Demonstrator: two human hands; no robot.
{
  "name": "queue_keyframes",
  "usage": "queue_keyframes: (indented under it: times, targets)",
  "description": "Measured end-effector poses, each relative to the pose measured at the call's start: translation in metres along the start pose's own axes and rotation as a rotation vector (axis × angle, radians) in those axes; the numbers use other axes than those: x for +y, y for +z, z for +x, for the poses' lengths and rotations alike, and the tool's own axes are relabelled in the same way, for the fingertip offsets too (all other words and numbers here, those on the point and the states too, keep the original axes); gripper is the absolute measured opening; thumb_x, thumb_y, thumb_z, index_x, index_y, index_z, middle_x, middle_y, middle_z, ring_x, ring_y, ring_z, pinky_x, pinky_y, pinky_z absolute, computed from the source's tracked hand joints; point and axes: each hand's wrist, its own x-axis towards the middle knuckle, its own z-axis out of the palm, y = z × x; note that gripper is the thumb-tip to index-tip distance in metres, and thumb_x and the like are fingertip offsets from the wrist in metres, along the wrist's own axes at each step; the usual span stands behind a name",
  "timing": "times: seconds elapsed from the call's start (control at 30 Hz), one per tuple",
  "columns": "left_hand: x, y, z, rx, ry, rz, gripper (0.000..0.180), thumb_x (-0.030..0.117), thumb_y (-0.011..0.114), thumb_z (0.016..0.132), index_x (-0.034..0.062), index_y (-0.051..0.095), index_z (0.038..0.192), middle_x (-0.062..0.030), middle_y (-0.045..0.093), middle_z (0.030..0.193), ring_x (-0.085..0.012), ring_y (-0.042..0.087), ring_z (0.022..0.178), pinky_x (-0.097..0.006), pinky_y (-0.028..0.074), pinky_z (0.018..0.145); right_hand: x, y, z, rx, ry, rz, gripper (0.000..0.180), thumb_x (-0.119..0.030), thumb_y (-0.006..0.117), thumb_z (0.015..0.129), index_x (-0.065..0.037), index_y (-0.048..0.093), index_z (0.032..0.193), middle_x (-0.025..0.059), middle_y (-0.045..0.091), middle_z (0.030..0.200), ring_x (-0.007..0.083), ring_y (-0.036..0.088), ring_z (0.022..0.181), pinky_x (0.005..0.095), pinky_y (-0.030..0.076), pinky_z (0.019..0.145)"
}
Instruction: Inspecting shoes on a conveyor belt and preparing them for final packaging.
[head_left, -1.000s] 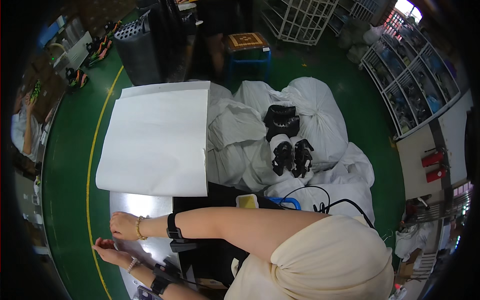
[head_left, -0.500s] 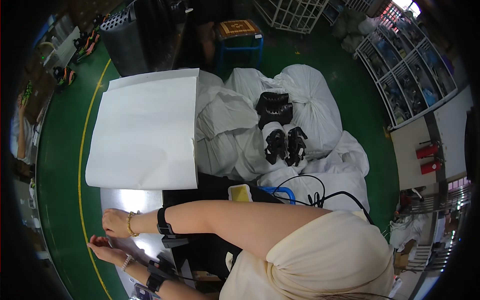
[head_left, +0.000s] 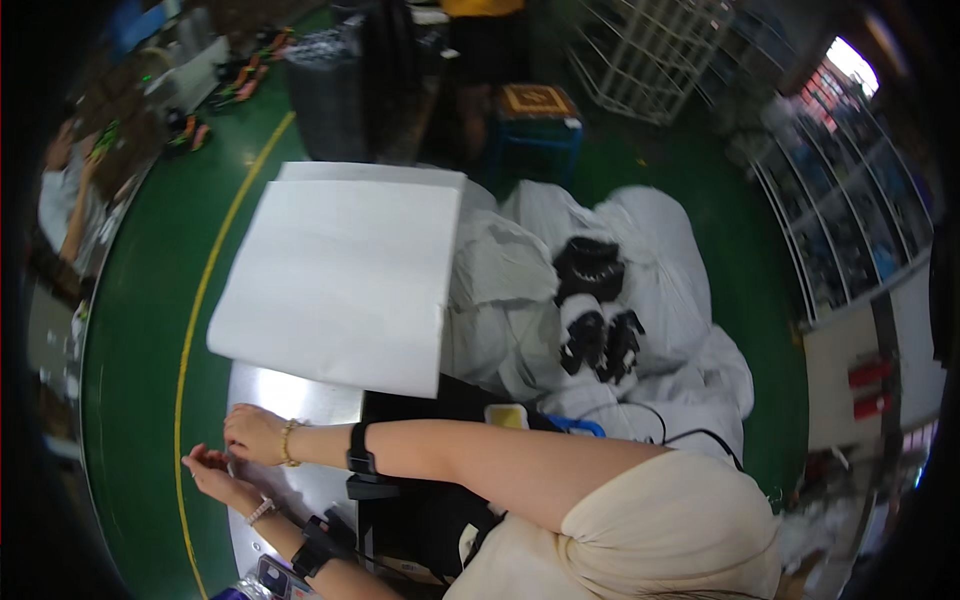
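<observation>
My right hand (head_left: 256,436), with a gold beaded bracelet, is over the left end of a shiny metal tabletop (head_left: 290,390). Its fingers curl downward, and whatever they may hold is hidden. Just below it in view, my left hand (head_left: 222,480) is at the table's left edge, wearing a pale bracelet. Its fingers are loosely bent and apart, with nothing visible in them. A small gap separates the two hands. Black straps with devices (head_left: 362,452) circle both forearms. Large white sheets (head_left: 340,280) lie beyond the right hand.
Bulging white sacks (head_left: 655,255) stand beyond the table, with black-and-white shoes (head_left: 583,335) on top. A phone (head_left: 274,574) lies near my left forearm. Behind are a blue-legged stool (head_left: 537,103), a wire cage cart (head_left: 650,60) and a person. Another person (head_left: 75,205) is at far left.
My view has swung so that the scene sits farther right and lower, slightly blurred. A person's yellow top now shows at the back. Both hands stay close together over the table's end.
</observation>
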Motion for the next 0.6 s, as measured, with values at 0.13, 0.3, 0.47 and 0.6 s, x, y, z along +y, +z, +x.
queue_keyframes:
  times: [0.13, 0.3, 0.47, 0.6]
  targets:
    - [0.003, 0.004, -0.004, -0.002, 0.032, -0.006, 0.039, 0.036, 0.038, 0.099, 0.0031, 0.056, 0.090, 0.0014, 0.045, 0.054, -0.0049, 0.036, 0.045, -0.019, 0.026, 0.041, -0.006, -0.009, 0.001, -0.124, 0.104, 0.013, 0.013, -0.014, 0.055, 0.074, -0.002, 0.061, 0.071, 0.0119, 0.061, 0.079, 0.0266, 0.057, 0.086, 0.0379, 0.041, 0.090]
    - [0.004, 0.004, -0.008, 0.020, 0.047, -0.081, 0.037, 0.034, 0.038, 0.099, 0.0029, 0.056, 0.090, 0.0002, 0.047, 0.052, -0.0041, 0.037, 0.044, -0.018, 0.027, 0.041, -0.011, -0.016, 0.002, -0.197, 0.077, 0.085, 0.012, -0.014, 0.053, 0.079, -0.004, 0.060, 0.080, 0.0103, 0.059, 0.085, 0.0276, 0.057, 0.088, 0.0433, 0.036, 0.098]
    - [0.006, 0.005, -0.008, -0.082, 0.024, -0.106, 0.038, 0.033, 0.039, 0.099, 0.0031, 0.057, 0.084, -0.0004, 0.048, 0.052, -0.0041, 0.038, 0.043, -0.018, 0.027, 0.041, -0.013, -0.017, 0.003, -0.203, 0.097, 0.028, 0.014, -0.016, 0.053, 0.082, -0.004, 0.060, 0.081, 0.0108, 0.061, 0.086, 0.0271, 0.057, 0.090, 0.0437, 0.036, 0.099]
    - [0.007, 0.006, -0.011, -0.097, -0.010, -0.108, 0.039, 0.034, 0.040, 0.099, 0.0027, 0.057, 0.082, -0.0006, 0.048, 0.052, -0.0042, 0.038, 0.043, -0.018, 0.027, 0.041, -0.014, -0.017, 0.003, -0.186, 0.079, 0.008, 0.013, -0.014, 0.053, 0.082, -0.004, 0.060, 0.084, 0.0106, 0.061, 0.089, 0.0270, 0.057, 0.091, 0.0439, 0.035, 0.101]
